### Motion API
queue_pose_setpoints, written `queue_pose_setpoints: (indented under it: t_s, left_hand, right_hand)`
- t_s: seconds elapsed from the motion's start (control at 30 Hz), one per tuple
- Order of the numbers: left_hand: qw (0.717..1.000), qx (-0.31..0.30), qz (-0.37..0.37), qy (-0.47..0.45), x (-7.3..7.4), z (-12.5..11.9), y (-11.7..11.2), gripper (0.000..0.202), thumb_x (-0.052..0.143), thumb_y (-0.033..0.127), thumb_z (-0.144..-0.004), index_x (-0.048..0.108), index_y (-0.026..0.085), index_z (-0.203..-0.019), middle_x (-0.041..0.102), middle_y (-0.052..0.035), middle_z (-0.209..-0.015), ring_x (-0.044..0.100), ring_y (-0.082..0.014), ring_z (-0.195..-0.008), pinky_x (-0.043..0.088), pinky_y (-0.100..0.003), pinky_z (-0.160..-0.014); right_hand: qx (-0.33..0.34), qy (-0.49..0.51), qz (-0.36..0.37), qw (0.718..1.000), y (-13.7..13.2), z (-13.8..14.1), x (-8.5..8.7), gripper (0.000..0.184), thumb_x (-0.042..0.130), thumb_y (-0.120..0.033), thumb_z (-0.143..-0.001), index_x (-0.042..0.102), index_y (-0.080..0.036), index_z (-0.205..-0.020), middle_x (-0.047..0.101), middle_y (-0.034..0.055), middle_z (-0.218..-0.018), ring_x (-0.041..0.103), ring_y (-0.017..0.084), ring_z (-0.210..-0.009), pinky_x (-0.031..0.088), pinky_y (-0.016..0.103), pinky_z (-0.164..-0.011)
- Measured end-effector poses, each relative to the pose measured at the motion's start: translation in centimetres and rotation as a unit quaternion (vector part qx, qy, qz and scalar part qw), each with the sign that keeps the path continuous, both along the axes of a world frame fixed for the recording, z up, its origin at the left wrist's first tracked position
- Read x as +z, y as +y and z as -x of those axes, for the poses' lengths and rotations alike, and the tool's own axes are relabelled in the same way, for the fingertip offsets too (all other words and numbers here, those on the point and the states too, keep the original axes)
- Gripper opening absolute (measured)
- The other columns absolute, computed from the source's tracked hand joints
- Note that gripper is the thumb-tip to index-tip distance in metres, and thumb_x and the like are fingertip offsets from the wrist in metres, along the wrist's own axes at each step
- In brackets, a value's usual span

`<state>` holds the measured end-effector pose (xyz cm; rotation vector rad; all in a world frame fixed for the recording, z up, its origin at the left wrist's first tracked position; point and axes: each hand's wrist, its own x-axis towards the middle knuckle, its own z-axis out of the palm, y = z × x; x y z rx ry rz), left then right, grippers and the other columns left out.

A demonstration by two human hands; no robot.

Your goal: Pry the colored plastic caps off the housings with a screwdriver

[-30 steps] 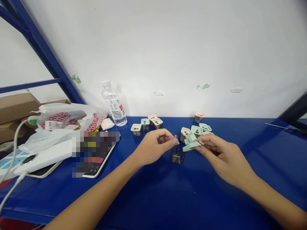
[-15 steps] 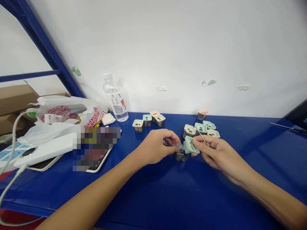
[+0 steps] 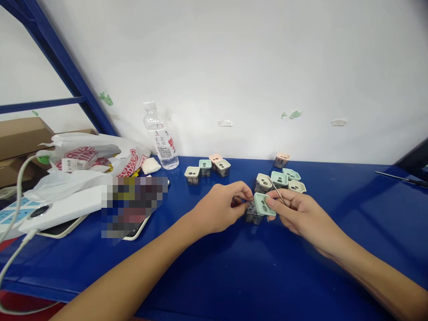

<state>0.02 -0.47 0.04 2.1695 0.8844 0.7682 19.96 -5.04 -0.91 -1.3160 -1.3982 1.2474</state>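
Observation:
My right hand (image 3: 297, 211) is closed on a mint-green pencil sharpener lid (image 3: 262, 204) with two round holes. It also holds a thin metal rod (image 3: 276, 191), which slants up past the fingers. My left hand (image 3: 224, 207) is pinched at the lid's left edge; whatever its fingertips hold is too small to make out. Just under both hands stands a dark see-through sharpener container (image 3: 254, 218), partly covered by the lid. Behind them are a cream sharpener (image 3: 264, 181), a mint one (image 3: 279, 178) and others close together.
Another group of sharpeners (image 3: 193, 175) sits further left, near a water bottle (image 3: 163, 145). Phones, a white power bank (image 3: 70, 207) with a cable, and a plastic bag (image 3: 100, 154) crowd the left side. A thin screwdriver (image 3: 397, 177) lies far right on the blue table (image 3: 234, 276).
The lid in my right hand has shifted slightly left and turned its holed face more toward me. The clear plastic piece seen by my left fingertips no longer shows plainly.

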Motion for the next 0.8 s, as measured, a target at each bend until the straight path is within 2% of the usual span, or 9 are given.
queue_pose_setpoints:
  t_s: [0.23,0.33,0.43,0.53,0.6,0.7,0.8]
  left_hand:
    - [0.999,-0.006,-0.038,0.025,-0.11,-0.01,-0.17,0.018,0.055,0.013,-0.084,0.057,0.021,-0.100,0.074,-0.0005,-0.094,0.067,-0.0139,-0.077,0.049,-0.025,-0.070]
    - [0.999,0.009,-0.040,0.024,0.06,0.06,-0.09,0.017,0.055,0.012,-0.085,0.060,0.021,-0.098,0.075,0.0001,-0.090,0.069,-0.0152,-0.080,0.049,-0.025,-0.071]
    - [0.999,0.009,-0.038,0.020,0.25,0.08,0.03,0.015,0.057,0.012,-0.085,0.066,0.019,-0.094,0.075,0.0002,-0.090,0.070,-0.0152,-0.085,0.049,-0.025,-0.075]
    - [0.999,0.004,-0.032,0.032,0.29,-0.01,0.15,0.020,0.057,0.011,-0.085,0.071,0.020,-0.095,0.075,0.0008,-0.091,0.069,-0.0137,-0.082,0.048,-0.023,-0.074]
    - [0.998,0.024,-0.038,0.036,0.21,-0.11,0.23,0.022,0.059,0.012,-0.083,0.074,0.021,-0.096,0.075,-0.0001,-0.099,0.068,-0.0139,-0.079,0.048,-0.024,-0.071]
    - [0.998,0.047,-0.016,0.042,0.05,-0.18,0.30,0.019,0.060,0.017,-0.083,0.075,0.020,-0.094,0.074,-0.0019,-0.102,0.066,-0.0152,-0.077,0.048,-0.025,-0.067]
    - [0.999,0.018,0.029,0.042,0.05,-0.07,0.30,0.022,0.054,0.023,-0.087,0.074,0.019,-0.097,0.075,-0.0015,-0.089,0.066,-0.0154,-0.077,0.049,-0.025,-0.067]
  right_hand:
    - [0.014,-0.003,0.019,1.000,0.37,-0.67,-0.27,0.052,0.065,-0.062,-0.078,0.058,-0.015,-0.098,0.056,-0.0009,-0.060,0.021,0.003,-0.038,0.015,0.020,-0.039]
    - [-0.005,-0.005,0.013,1.000,0.20,-0.54,-0.12,0.052,0.065,-0.063,-0.078,0.058,-0.015,-0.098,0.052,-0.0028,-0.054,0.021,0.004,-0.038,0.014,0.020,-0.039]
    - [-0.026,-0.012,-0.003,1.000,-0.01,-0.18,-0.15,0.051,0.064,-0.061,-0.079,0.058,-0.015,-0.098,0.057,-0.0001,-0.058,0.024,0.004,-0.039,0.015,0.019,-0.039]
    - [-0.024,-0.036,-0.022,0.999,-0.09,0.10,-0.47,0.047,0.063,-0.060,-0.080,0.058,-0.015,-0.094,0.057,-0.0002,-0.058,0.027,0.004,-0.038,0.016,0.019,-0.039]
    - [-0.015,-0.048,-0.025,0.998,-0.05,0.14,-0.72,0.047,0.062,-0.061,-0.080,0.059,-0.015,-0.093,0.055,-0.0019,-0.055,0.027,0.004,-0.037,0.016,0.019,-0.038]
    - [-0.009,-0.061,-0.022,0.998,-0.04,0.12,-0.90,0.047,0.061,-0.061,-0.081,0.058,-0.016,-0.095,0.057,-0.0016,-0.058,0.029,0.005,-0.038,0.018,0.020,-0.037]
    - [-0.010,-0.101,-0.028,0.994,-0.33,0.11,-0.77,0.047,0.056,-0.061,-0.085,0.057,-0.018,-0.105,0.060,-0.0013,-0.062,0.033,0.006,-0.040,0.022,0.020,-0.039]
